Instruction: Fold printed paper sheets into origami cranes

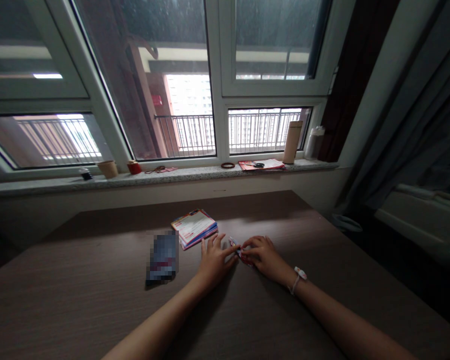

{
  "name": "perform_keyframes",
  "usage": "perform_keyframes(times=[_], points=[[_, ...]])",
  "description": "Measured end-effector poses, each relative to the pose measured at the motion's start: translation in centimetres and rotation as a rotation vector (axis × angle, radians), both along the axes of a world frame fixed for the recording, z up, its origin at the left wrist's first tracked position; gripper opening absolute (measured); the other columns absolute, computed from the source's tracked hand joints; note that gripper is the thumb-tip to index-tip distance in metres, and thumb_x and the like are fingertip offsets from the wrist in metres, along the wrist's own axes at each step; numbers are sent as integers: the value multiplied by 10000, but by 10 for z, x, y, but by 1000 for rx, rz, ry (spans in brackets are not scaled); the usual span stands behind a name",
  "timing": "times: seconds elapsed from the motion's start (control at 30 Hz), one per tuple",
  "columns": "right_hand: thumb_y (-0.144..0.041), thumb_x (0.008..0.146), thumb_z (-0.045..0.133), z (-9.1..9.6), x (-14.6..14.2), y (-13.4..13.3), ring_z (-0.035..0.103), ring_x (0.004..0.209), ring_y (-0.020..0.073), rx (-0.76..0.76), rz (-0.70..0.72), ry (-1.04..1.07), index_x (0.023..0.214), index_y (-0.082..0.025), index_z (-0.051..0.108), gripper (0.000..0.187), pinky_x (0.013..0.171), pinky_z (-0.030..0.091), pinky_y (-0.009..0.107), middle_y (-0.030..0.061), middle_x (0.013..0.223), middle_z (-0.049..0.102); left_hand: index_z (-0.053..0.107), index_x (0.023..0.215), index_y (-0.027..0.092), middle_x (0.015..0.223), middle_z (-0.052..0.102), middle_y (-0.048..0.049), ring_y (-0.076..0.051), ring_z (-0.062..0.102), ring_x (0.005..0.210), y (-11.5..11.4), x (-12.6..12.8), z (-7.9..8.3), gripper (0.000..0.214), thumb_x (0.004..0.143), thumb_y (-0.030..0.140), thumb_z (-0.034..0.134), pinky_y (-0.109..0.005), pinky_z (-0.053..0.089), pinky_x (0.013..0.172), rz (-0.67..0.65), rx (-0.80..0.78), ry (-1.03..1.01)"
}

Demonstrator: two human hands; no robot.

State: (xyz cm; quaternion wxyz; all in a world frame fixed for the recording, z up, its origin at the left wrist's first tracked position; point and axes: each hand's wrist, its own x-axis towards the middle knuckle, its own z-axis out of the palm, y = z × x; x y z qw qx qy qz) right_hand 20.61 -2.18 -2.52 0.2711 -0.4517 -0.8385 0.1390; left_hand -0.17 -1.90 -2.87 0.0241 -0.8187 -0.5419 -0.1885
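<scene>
Left hand (213,260) and right hand (264,256) pinched together on small folded paper (240,252), low on the counter (97,300). Seemingly mid-fold, creases already in. Stack of sheets (194,227) just beside, untouched.

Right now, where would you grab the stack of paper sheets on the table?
The stack of paper sheets lies flat, with its lower sheets fanned out along its near edge. Probably pinch that edge, coming from the person's side.

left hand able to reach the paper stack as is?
Probably yes: the paper stack lies just beyond the left hand, bare table between; that hand touches a small folded piece.
</scene>
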Motion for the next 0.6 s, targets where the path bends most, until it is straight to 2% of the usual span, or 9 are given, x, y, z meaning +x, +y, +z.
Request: perform_keyframes(times=[0.17, 0.37, 0.6], points=[[-217, 921, 510, -2, 1, 2, 496, 1142, 214, 17, 52, -8, 1012, -327, 704, 240, 1071, 233, 501, 9, 1137, 666, 568, 1198, 541, 1459, 414, -25, -334, 298, 1355, 0, -2, 4, 335, 865, 511, 568, -687, 130, 1061, 23, 10, 63], [-179, 900, 534, -5, 2, 3, 451, 1187, 235, 39, 49, -33, 1098, -348, 673, 295, 1062, 268, 480, 0, 1135, 669, 557, 1201, 551, 1470, 408, -35, -325, 277, 1380, 3, -5, 7, 327, 877, 557, 516, -690, 91, 1064, 41, -20, 101], [-167, 888, 540, -3, -1, 2, 435, 1203, 246, 19, 31, -72, 1018, -369, 704, 291, 1067, 244, 510, -13, 1131, 664, 573, 1191, 542, 1466, 417, -28, -347, 266, 1382, 7, -7, 8, 314, 893, 560, 477, -702, 68, 1058, 59, -54, 85]])
